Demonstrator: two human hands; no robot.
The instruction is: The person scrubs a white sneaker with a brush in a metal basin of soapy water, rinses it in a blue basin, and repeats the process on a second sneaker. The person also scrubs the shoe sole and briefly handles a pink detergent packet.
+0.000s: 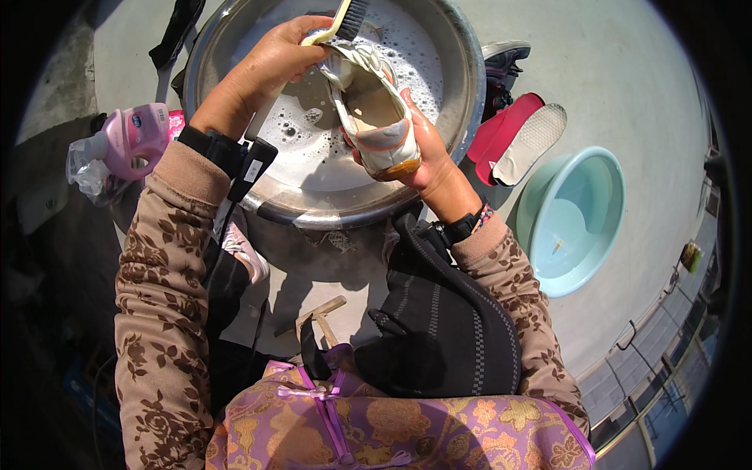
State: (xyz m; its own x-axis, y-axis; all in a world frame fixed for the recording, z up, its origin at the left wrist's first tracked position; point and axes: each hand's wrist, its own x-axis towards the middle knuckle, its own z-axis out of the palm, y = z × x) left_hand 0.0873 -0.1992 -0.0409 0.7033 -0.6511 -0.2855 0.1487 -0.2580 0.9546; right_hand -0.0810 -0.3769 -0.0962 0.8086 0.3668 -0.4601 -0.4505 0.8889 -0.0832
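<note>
My right hand (432,147) grips a white shoe (376,117) around its heel end, with the opening facing up and the toe pointing away from me. Grey and orange trim shows at the heel collar, and the sole there is amber. In my left hand (282,61) is a scrub brush (351,20) with a pale yellow handle and dark bristles; it sits by the shoe's toe end, and that hand's fingers are close to the laces. Both are above a wide metal basin (329,218) of sudsy water (294,132). The shoe's toe is partly hidden.
Right of the basin lie red insoles (510,132), a pale insole (531,141) and dark shoes (505,61). A light blue plastic tub (578,235) holding water stands nearer. Left are a pink detergent bottle (138,141) and a clear plastic bag (91,170).
</note>
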